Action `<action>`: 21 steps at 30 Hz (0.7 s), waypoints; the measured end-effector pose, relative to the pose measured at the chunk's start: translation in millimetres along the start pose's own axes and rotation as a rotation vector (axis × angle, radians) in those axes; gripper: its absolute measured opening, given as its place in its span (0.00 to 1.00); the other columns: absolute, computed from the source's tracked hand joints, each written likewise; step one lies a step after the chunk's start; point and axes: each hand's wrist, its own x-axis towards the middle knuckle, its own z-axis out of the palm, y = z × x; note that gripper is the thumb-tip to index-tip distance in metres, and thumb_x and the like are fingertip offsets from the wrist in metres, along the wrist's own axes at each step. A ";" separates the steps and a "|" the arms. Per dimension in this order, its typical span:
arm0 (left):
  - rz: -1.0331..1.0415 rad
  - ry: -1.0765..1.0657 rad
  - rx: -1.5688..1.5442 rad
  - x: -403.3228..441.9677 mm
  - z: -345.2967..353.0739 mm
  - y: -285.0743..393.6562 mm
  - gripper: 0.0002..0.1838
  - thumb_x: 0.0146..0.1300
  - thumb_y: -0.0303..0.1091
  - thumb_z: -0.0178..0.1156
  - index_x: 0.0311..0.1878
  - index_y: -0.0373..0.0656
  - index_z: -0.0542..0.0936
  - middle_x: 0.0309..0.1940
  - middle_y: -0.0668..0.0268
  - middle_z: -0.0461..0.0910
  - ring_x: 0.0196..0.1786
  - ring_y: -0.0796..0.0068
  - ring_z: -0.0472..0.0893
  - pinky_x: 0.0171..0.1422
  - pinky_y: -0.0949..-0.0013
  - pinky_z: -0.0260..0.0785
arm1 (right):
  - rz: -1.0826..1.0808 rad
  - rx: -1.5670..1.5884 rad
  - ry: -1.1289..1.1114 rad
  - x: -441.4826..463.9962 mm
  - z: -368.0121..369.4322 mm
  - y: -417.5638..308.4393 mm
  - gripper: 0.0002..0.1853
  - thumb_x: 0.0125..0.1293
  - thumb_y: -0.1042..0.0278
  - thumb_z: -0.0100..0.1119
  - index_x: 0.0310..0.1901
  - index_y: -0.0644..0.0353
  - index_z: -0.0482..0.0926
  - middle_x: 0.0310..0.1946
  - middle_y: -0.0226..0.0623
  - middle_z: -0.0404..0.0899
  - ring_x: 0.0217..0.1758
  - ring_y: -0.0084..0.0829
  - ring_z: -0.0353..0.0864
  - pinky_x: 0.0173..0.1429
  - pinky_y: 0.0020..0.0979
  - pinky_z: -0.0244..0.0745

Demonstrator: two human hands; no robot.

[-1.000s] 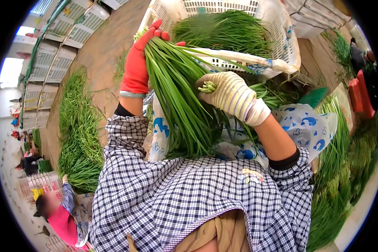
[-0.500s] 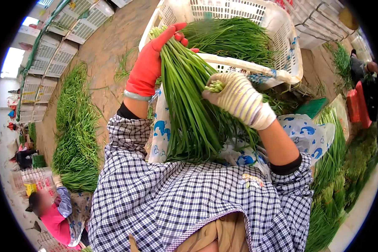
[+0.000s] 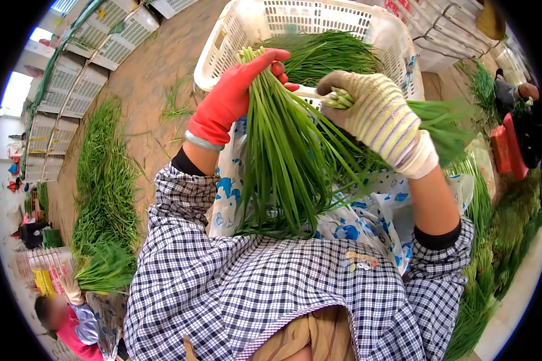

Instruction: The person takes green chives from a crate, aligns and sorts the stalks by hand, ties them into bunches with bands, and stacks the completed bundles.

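Note:
My left hand (image 3: 232,99), in a red rubber glove, is closed round the pale stem ends of a large bunch of garlic chives (image 3: 277,150). Its long green leaves fan down over a white sheet with blue prints (image 3: 349,231) across my lap. A striped knit glove covers my right hand (image 3: 382,117), which grips a smaller bunch of garlic chives, its cut ends (image 3: 341,98) poking out by the thumb. The blurred leaves of that bunch (image 3: 442,123) stick out to the right behind the wrist.
Ahead stands a white plastic crate (image 3: 208,66) with more garlic chives (image 3: 328,54) in it. A long heap of greens (image 3: 102,180) lies on the floor at left, and bunches (image 3: 470,313) lie at right. Another person (image 3: 78,328) works at lower left. Stacked crates (image 3: 78,90) line the wall.
My right hand has moved right and slightly up, and its bunch's leaves have swung out to the right. My left hand has shifted a little right and down, still gripping the large bunch.

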 end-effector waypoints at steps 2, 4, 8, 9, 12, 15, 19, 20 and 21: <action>-0.039 -0.023 0.059 1.6 1.5 0.3 0.21 0.73 0.40 0.53 0.61 0.36 0.73 0.40 0.69 0.75 0.45 0.76 0.78 0.60 0.68 0.73 | 0.000 0.219 -0.011 7.9 13.3 -2.9 0.12 0.59 0.62 0.65 0.43 0.56 0.83 0.28 0.41 0.83 0.31 0.37 0.83 0.40 0.34 0.78; 0.158 -0.060 0.457 1.1 3.2 3.8 0.21 0.67 0.34 0.59 0.62 0.41 0.73 0.41 0.67 0.77 0.47 0.70 0.80 0.59 0.68 0.72 | 0.050 0.382 -0.084 17.8 28.1 -2.6 0.17 0.57 0.55 0.66 0.42 0.58 0.83 0.29 0.43 0.84 0.34 0.44 0.84 0.42 0.38 0.80; 0.397 -0.072 0.780 -4.1 15.9 11.7 0.30 0.55 0.27 0.67 0.63 0.46 0.72 0.49 0.61 0.81 0.54 0.60 0.81 0.60 0.65 0.71 | 0.038 0.143 -0.064 28.7 49.3 1.3 0.24 0.58 0.45 0.63 0.38 0.62 0.83 0.28 0.46 0.84 0.36 0.48 0.84 0.43 0.42 0.79; 0.420 -0.052 0.786 -6.5 17.2 10.7 0.30 0.56 0.27 0.67 0.63 0.46 0.72 0.51 0.60 0.82 0.55 0.60 0.82 0.59 0.65 0.72 | 0.033 0.143 -0.067 29.6 50.9 4.3 0.24 0.58 0.45 0.63 0.38 0.62 0.83 0.28 0.46 0.84 0.36 0.48 0.84 0.43 0.42 0.79; 0.519 -0.067 0.773 -2.7 11.6 -9.4 0.33 0.58 0.25 0.66 0.67 0.47 0.68 0.55 0.59 0.80 0.56 0.57 0.81 0.59 0.63 0.73 | -0.035 0.083 -0.077 31.1 55.5 11.7 0.21 0.58 0.48 0.63 0.33 0.62 0.82 0.26 0.46 0.83 0.34 0.46 0.84 0.42 0.42 0.79; 0.623 -0.086 0.751 -1.5 8.1 -24.0 0.37 0.57 0.23 0.65 0.70 0.48 0.63 0.57 0.60 0.79 0.56 0.55 0.80 0.60 0.62 0.73 | 0.009 0.227 -0.182 33.2 52.8 18.6 0.19 0.57 0.50 0.63 0.32 0.62 0.82 0.26 0.45 0.83 0.33 0.46 0.84 0.41 0.41 0.79; 0.671 -0.106 0.755 1.2 8.6 -27.4 0.39 0.58 0.23 0.66 0.72 0.49 0.62 0.56 0.58 0.80 0.55 0.54 0.81 0.60 0.62 0.73 | 0.070 0.074 -0.261 24.9 36.7 13.5 0.19 0.56 0.51 0.63 0.35 0.62 0.83 0.28 0.47 0.83 0.34 0.46 0.84 0.42 0.41 0.79; 0.670 -0.105 0.751 1.3 10.8 -27.3 0.39 0.58 0.23 0.66 0.72 0.49 0.62 0.56 0.58 0.80 0.55 0.54 0.81 0.60 0.62 0.73 | 0.017 0.090 -0.233 19.3 34.1 12.0 0.19 0.56 0.50 0.63 0.37 0.61 0.84 0.30 0.46 0.84 0.36 0.46 0.84 0.44 0.40 0.79; 0.676 -0.144 0.647 1.8 14.2 -25.9 0.39 0.57 0.22 0.66 0.72 0.49 0.62 0.56 0.58 0.80 0.55 0.54 0.81 0.60 0.62 0.73 | 0.019 0.089 -0.235 18.5 36.0 11.4 0.19 0.56 0.50 0.63 0.37 0.61 0.84 0.30 0.46 0.84 0.36 0.46 0.84 0.44 0.40 0.79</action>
